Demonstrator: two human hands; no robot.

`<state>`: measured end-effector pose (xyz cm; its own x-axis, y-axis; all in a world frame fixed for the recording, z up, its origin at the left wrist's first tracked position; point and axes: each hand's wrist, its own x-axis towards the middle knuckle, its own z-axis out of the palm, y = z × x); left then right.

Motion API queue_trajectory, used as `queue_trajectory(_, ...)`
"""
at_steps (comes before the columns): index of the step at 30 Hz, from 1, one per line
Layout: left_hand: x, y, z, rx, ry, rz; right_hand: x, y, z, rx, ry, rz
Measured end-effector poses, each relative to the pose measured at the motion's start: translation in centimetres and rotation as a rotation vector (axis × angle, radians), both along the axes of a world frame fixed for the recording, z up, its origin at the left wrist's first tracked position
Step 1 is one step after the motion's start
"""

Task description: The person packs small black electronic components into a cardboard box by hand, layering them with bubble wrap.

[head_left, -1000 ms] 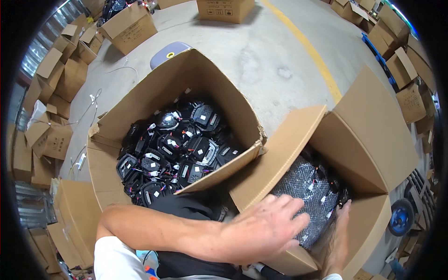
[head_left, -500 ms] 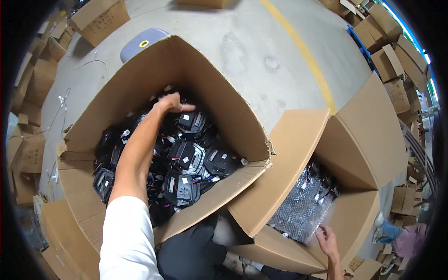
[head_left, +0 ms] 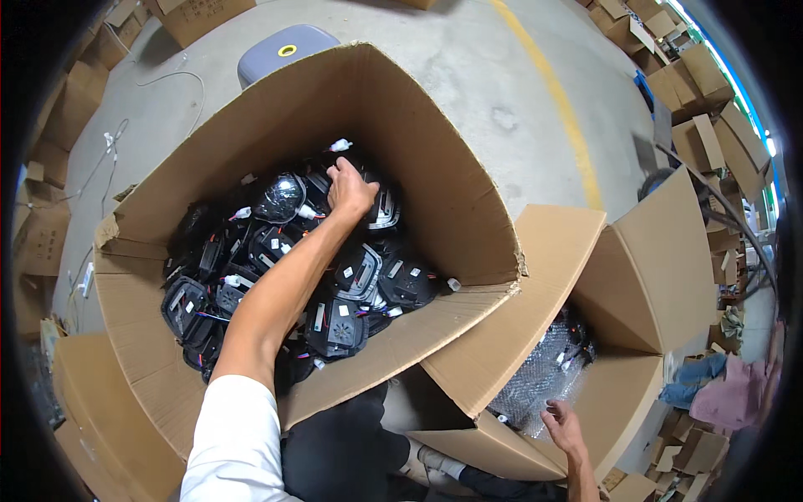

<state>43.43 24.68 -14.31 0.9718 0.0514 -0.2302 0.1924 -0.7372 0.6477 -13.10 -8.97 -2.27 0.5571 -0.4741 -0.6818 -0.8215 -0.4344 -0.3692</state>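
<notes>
My left hand reaches deep into a large cardboard box, over black plastic units at its far side. Its fingers are bent and apart, with their tips partly hidden, and nothing shows clearly held. A white connector plug lies just beyond the fingertips. Many black units with coloured wires and white plugs fill this box, among them a black unit with a grille and a glossy round one. My right hand, loosely curled and empty, hovers at the near side of a second carton, beside bubble wrap.
The second carton's raised flap stands between the two boxes. Beyond the large box is a grey-blue stool. A yellow line crosses the floor. Cartons line both sides, and a pink cloth lies at the right.
My left hand has shifted right within the large box and its thumb no longer sticks out sideways. The view has turned a little; my right hand stays near the bubble wrap.
</notes>
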Motion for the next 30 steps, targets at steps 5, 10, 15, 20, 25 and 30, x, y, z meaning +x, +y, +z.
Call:
queue_trajectory(5, 4.9, -0.7, -0.5, -0.068, 0.244, 0.247, -1.1, 0.4, -0.7, -0.011, 0.038, -0.062)
queue_trajectory(10, 7.1, -0.6, -3.3, -0.258, 0.407, 0.198, -0.4, 1.0, -0.1, 0.043, 0.034, -0.034)
queue_trajectory(15, 4.5, -1.6, -5.0, -0.184, 0.299, 0.329, -1.2, 0.4, -0.3, 0.055, 0.045, -0.082)
queue_trajectory(20, -1.0, -2.9, -5.4, -0.197, 0.119, 0.195, -0.4, 0.9, -0.3, 0.040, 0.080, -0.031)
queue_trajectory(25, -2.3, 3.2, -0.9, -0.825, 0.246, 0.078, 5.4, 2.9, 5.5, -0.198, -0.277, 0.085)
queue_trajectory(30, -7.8, 1.9, 21.6, -1.242, 0.728, -0.302, 19.6, 8.8, 14.4, 0.134, -0.929, 0.169)
